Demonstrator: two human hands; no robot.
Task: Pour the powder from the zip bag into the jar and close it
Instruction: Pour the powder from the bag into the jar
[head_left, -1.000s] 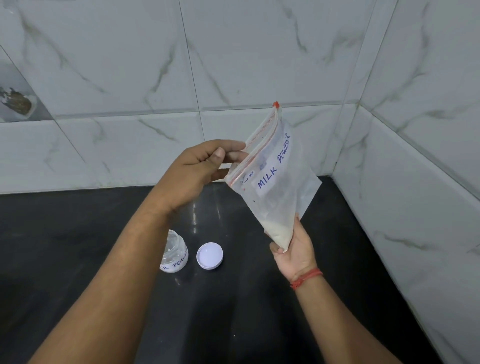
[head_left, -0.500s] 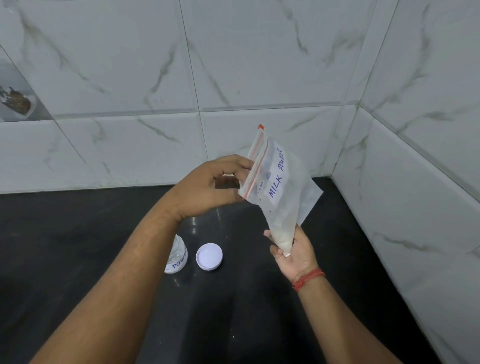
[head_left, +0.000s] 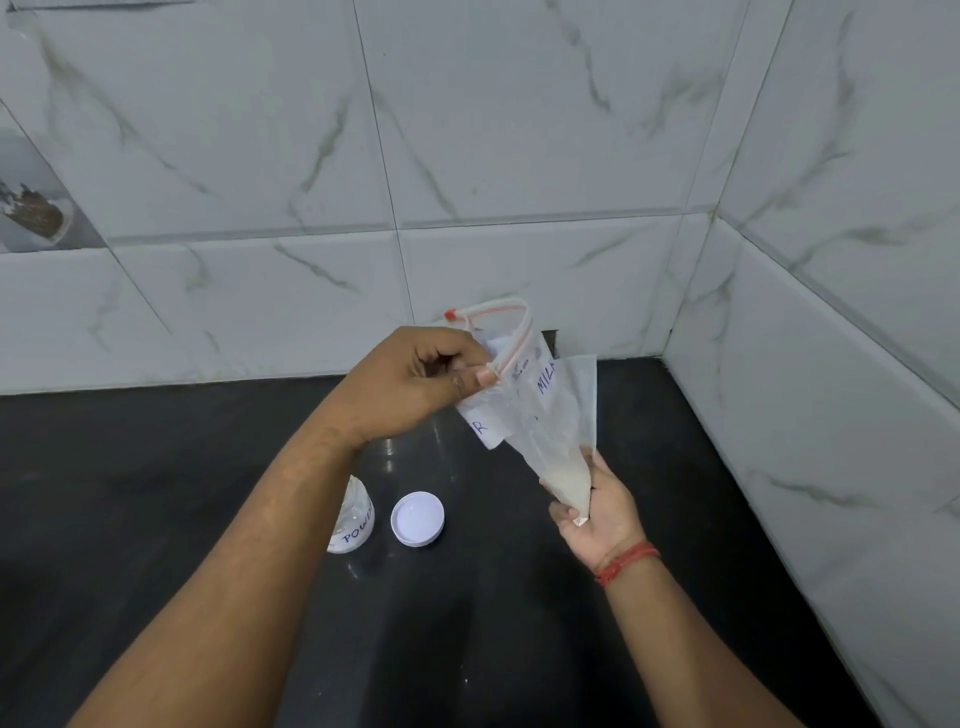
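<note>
Pinching the red-striped mouth of the zip bag (head_left: 535, 410), the left hand (head_left: 415, 382) holds it up over the black counter (head_left: 156, 493); the right hand (head_left: 597, 512) grips the bag's lower corner, where the white powder (head_left: 569, 480) sits. Left of and below the hands, the jar (head_left: 356, 519) stands open, partly hidden by the left forearm, its white lid (head_left: 417, 518) lying just right of it.

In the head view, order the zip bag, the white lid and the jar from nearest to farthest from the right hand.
1. Zip bag: held by the right hand at its bottom corner.
2. White lid: on the counter, left of that hand.
3. Jar: further left, partly behind the left forearm.
</note>
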